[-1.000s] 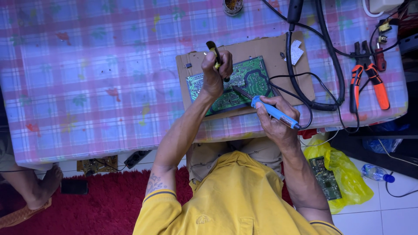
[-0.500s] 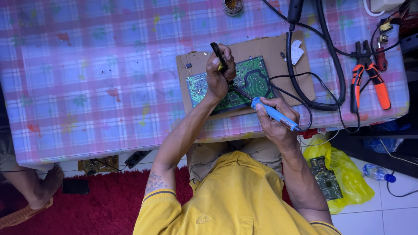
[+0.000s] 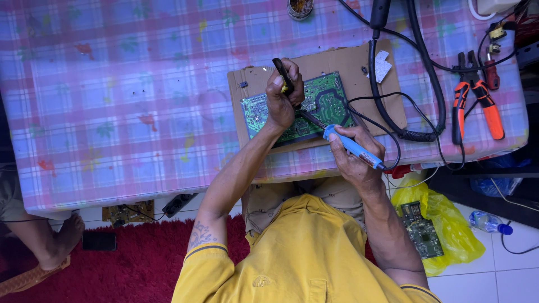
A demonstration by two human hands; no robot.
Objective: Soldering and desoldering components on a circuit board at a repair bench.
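A green circuit board (image 3: 328, 104) lies on a sheet of brown cardboard (image 3: 348, 62) on the checked tablecloth (image 3: 129, 112). My left hand (image 3: 282, 101) is over the board, shut on a thin black tool with a yellow band (image 3: 282, 74) that points away from me. My right hand (image 3: 356, 157), at the table's near edge, grips a blue soldering iron (image 3: 352, 145). Its dark tip reaches up-left onto the board, right beside my left hand. The part of the board under my left hand is hidden.
Thick black cables (image 3: 418, 84) loop over the cardboard's right side. Orange-handled pliers (image 3: 476, 104) lie further right and a small round tin (image 3: 300, 7) sits at the far edge. Below are a yellow bag holding another board (image 3: 443, 224), a water bottle (image 3: 487, 223), a red rug (image 3: 112, 269) and another person's leg (image 3: 45, 241).
My left hand has shifted a little toward me and to the right over the board, nearer the iron's tip. My right hand and the soldering iron have hardly moved.
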